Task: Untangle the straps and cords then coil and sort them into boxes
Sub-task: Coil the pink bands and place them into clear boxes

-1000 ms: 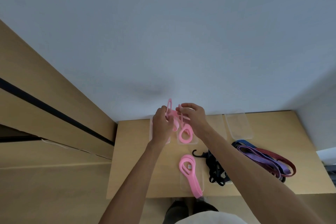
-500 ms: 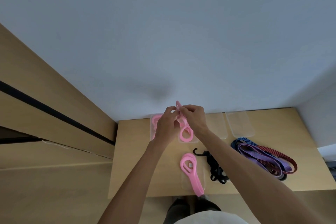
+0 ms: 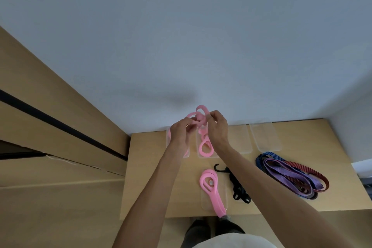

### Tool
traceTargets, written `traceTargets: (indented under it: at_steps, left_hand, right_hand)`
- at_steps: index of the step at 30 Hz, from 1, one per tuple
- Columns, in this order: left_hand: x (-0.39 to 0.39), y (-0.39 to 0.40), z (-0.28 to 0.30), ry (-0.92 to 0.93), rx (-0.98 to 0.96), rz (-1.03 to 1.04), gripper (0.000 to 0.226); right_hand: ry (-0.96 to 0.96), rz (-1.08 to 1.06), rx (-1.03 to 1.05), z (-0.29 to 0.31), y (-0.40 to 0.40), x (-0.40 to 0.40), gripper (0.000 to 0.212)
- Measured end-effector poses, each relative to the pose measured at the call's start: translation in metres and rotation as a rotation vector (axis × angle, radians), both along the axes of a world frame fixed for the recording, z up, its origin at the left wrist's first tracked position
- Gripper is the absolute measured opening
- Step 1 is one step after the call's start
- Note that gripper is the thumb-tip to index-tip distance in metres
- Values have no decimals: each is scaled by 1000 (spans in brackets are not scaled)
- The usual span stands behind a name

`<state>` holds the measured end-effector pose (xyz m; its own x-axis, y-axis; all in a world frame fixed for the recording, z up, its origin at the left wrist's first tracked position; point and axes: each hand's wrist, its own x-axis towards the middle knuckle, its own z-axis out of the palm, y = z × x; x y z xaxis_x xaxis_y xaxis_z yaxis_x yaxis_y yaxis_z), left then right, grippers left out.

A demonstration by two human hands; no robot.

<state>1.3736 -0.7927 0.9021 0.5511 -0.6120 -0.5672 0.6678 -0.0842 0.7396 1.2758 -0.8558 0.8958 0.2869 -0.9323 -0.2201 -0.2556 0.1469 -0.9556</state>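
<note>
Lighting: we record soft, even, rather dim daylight with a cool cast. Shadows: one faint smudge on the wall (image 3: 181, 98) above the hands (image 3: 199, 129). Glare: slight sheen on the counter (image 3: 298, 139). Distortion: we see wide-angle bowing at the edges. Focus: fingers slightly soft.

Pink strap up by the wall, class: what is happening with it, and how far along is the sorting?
A person holds the pink strap in the air with both hands, left hand and right hand, looping it above the clear boxes at the back of the table. Another pink strap lies in a near box, hanging over the table edge. The black cord and the purple, blue and red straps lie unsorted on the table.
</note>
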Motion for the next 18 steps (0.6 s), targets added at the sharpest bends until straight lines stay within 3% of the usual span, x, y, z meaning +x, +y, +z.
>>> traceTargets:
  at_steps: [3,9,18]
  left_hand:
    - [6,3,-3,143,-142,100,22]
    - [4,13,-6,121,-61,0,12]
    - [12,27,-15,201,-10,6,22]
  right_hand:
    - [-50,-120,193,-7,-10,-5,18]
    - [-315,-100,524,4,-13,-10,21]
    - [-426,-231,514,-6,-22,-13,14]
